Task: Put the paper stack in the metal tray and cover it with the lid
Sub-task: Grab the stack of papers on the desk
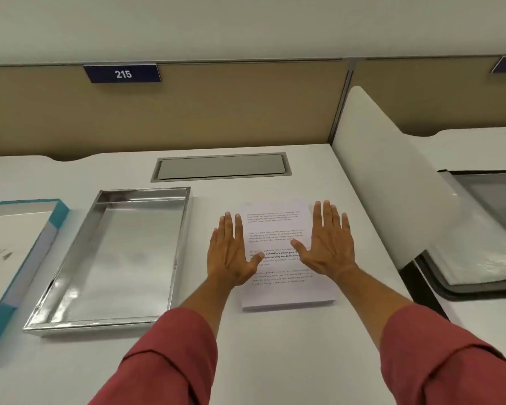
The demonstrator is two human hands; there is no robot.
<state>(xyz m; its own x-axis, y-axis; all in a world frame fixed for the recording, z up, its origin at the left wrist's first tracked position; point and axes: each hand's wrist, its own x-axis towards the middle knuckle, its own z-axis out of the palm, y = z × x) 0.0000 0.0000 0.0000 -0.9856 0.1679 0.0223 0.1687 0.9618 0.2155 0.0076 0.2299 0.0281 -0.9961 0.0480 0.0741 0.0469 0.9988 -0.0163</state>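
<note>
at the far left lies the lid (18,252), a shallow cover with a teal rim, flat on the white desk (275,346) and partly cut off by the edge of the view. just beside it, to its right, sits the metal tray (184,229), shiny, with nothing in it, its long side running away from the person. further right, apart from the tray by a strip of bare desk, the paper stack (278,226) rests square on the desk, printed side up, not yet moved. the left hand (231,252) is spread flat with fingers straight, over the stack's left edge, and the right hand (330,247) is spread the same way over its right edge; both are open and grasping nothing, and whether the palms press on the top sheet or hover just above it cannot be told. the step in hand looks like gathering the stack for the lift. to do it well, i would slide the fingers down both long sides and curl them under the bottom sheet, thumbs on top, so the whole pile comes up as one block and no loose sheets fan out. keep it level on the way across, clear the tray's near wall, and lower it parallel to the rim so the corners do not catch. beyond the white divider (386,185) at right lies a dark folder (485,229), no part of this.
</note>
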